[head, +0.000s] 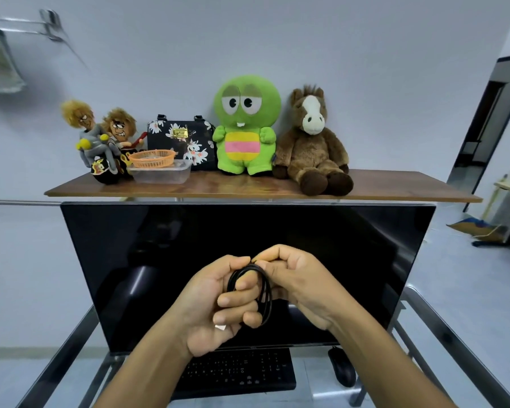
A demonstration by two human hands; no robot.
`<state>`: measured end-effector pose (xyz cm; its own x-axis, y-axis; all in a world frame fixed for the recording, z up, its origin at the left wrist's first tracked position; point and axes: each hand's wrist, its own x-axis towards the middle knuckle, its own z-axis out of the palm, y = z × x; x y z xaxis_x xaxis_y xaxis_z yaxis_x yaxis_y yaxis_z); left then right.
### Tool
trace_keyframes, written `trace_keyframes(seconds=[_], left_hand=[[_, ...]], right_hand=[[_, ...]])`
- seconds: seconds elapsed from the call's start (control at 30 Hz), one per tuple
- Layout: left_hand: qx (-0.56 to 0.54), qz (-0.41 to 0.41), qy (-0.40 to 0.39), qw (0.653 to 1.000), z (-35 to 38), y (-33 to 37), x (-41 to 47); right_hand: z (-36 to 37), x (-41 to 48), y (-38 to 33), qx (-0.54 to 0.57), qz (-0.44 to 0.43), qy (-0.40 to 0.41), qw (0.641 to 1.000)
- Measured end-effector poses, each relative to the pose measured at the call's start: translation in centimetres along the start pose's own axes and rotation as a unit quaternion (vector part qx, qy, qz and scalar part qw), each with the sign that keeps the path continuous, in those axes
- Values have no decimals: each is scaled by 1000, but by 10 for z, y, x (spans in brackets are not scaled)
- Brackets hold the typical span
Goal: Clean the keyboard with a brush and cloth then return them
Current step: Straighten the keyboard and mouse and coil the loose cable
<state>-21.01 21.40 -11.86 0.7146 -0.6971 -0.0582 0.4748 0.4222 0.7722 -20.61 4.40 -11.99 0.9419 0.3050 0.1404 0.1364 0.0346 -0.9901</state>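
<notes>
A black keyboard (242,371) lies on the glass desk below the dark monitor (189,245), partly hidden by my forearms. Both hands are raised in front of the screen. My left hand (212,301) is closed around a coiled black cable (262,293), whose loops wrap over its fingers. A small white piece shows under its fingers. My right hand (295,278) pinches the top of the same coil with thumb and forefinger. No brush or cloth is visible.
A black mouse (342,368) sits right of the keyboard. A wooden shelf (395,187) above the monitor carries an orange basket (152,159) on a clear plastic tub (161,172), two dolls, a floral bag, a green plush and a brown horse plush.
</notes>
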Motion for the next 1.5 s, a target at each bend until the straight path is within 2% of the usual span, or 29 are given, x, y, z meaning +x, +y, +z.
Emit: trace_keyframes(seconds=[0.23,0.37,0.4,0.6,0.7,0.77,0.9,1.03,1.17,1.23,1.33,1.43,1.5], left_hand=[[46,60,111,991,6,-7,5],[63,64,141,986,5,-16,13],[75,59,141,985,4,-17,14],[229,86,156,957,-19,-25,22],[346,91,154,921,-33,-40,30],[387,76,166,904,-37,-55,39],[265,38,227,937,-42,-97,70],[147,-42,309,939,-53,-159,107],[92,-114,380,913,-71,-214,142],[107,-128,407,898,-83,-233,157],[186,-145,409,881,-99,-253,171],[299,-179,369,861,-108,-266,183],[362,-199,349,841,-113,-273,191]], right_hand=[[-5,-16,13,-57,0,-49,997],[-4,-18,21,-220,-46,11,974],[-5,-18,24,-233,-49,29,971],[-25,-23,20,-134,15,17,991],[-38,-25,28,-26,81,34,996],[-48,-27,40,32,124,57,990],[-72,-42,81,87,173,102,976],[-96,-66,134,-2,214,184,959],[-118,-73,196,-34,272,267,924],[-127,-70,222,-24,303,298,905],[-140,-62,255,-36,338,327,882],[-153,-51,286,-81,365,308,875],[-155,-44,304,-162,371,273,872]])
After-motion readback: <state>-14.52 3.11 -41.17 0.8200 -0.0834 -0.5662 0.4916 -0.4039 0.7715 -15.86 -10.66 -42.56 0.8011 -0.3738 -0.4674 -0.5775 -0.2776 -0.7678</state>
